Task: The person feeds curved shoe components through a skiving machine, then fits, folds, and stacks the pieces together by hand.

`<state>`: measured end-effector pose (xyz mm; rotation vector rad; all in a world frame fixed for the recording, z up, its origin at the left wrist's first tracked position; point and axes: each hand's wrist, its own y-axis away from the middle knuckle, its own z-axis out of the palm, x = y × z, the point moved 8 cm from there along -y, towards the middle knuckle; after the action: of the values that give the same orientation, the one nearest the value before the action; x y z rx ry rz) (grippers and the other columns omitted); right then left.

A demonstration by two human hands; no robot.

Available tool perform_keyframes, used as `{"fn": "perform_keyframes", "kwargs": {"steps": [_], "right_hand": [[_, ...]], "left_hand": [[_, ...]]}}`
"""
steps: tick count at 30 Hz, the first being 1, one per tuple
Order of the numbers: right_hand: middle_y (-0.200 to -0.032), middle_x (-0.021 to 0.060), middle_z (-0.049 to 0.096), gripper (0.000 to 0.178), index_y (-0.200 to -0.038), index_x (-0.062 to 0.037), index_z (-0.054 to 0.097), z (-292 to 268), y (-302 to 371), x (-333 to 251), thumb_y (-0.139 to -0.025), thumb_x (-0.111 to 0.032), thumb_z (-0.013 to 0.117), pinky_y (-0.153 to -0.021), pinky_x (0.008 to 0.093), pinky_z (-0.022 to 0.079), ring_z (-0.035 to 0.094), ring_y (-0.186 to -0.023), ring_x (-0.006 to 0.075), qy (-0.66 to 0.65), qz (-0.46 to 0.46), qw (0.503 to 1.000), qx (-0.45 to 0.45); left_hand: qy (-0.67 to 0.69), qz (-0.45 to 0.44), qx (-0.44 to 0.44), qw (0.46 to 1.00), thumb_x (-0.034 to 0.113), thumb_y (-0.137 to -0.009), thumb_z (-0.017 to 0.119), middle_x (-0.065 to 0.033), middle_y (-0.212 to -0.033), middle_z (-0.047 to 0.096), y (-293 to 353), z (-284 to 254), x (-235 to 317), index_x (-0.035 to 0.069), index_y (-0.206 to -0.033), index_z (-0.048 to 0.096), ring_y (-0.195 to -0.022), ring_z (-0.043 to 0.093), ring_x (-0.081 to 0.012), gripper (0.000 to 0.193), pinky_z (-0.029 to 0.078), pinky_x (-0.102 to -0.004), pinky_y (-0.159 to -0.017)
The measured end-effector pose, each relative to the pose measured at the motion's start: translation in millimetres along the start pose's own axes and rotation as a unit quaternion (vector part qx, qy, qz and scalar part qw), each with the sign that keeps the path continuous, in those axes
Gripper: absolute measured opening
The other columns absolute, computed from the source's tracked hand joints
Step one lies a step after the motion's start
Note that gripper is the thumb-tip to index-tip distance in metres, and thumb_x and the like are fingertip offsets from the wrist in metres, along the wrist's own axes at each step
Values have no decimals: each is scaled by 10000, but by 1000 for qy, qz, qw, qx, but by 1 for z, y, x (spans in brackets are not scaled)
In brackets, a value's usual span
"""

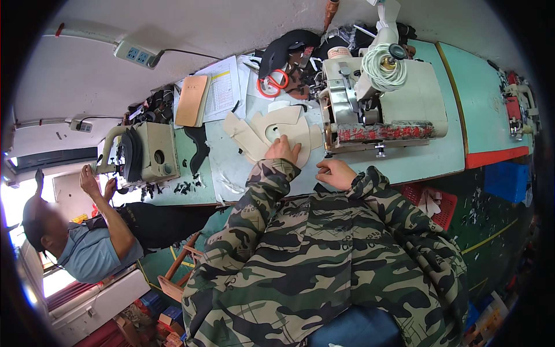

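Observation:
My left hand rests with spread fingers on a pile of beige cut leather pieces fanned out on the pale green sewing table. My right hand lies curled near the table's front edge, just below the cream sewing machine; whether it holds anything I cannot tell. Both forearms wear camouflage sleeves. A cone of white thread sits on top of the machine.
Orange-handled scissors, black cut pieces, papers and a brown pad lie at the table's back. At the left a person in a blue shirt works at another machine. A red basket sits under the table.

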<state>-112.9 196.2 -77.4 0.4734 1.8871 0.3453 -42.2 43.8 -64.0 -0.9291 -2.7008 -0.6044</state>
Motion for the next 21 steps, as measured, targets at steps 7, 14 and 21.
{"fn": "perform_keyframes", "kwargs": {"steps": [7,14,21], "right_hand": [[-1065,214,582,530,-1150,26,514,19,-11,-15,-730,-275,632,-849,373,445,569,-976,330,58,-54,997,-19],[-1059,198,526,459,-1051,29,516,23,-32,-28,-689,-224,641,-898,394,401,501,-1037,348,72,-123,990,1],[-1130,220,506,504,-1110,37,498,17,-30,-29,-668,-170,623,-935,389,386,479,-1080,367,64,-82,993,47]], "left_hand": [[33,-109,-65,991,378,-678,706,-179,-949,552,-7,26,-15,-7,-1052,473,-948,532,-358,585,447,-426,-799],[-86,-6,84,993,341,-615,751,-146,-991,553,21,3,0,15,-1158,407,-954,511,-315,720,415,-407,-792],[67,105,122,985,82,-636,659,-159,-967,553,15,16,7,-18,-1268,334,-941,511,-316,718,404,-404,-789]]}}
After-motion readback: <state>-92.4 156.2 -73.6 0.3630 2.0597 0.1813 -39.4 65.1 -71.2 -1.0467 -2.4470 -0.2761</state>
